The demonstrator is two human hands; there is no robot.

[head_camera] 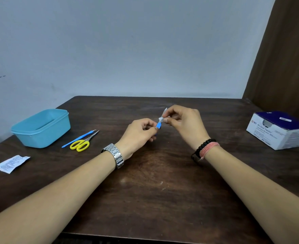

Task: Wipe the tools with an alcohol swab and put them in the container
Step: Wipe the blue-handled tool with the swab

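**Swab on the blue tool, container waiting off to the left**

Mid-air over the worktop (pixel 145 182), the left hand (pixel 138 132) has its grip curled round the handle of a blue tool (pixel 158 124). The right hand (pixel 184 120) pinches the white alcohol swab (pixel 162 118) around the tool's upper end. The tool's long axis runs up and to the right, from the left hand into the right. Both wrists are raised and the hands nearly touch.

The blue container (pixel 39 136) sits well to the left, so the left hand is the nearer one for the drop. It looks empty from here. Just beside it lie the second blue tool (pixel 78 139) and the yellow scissors (pixel 81 144), not yet put away.
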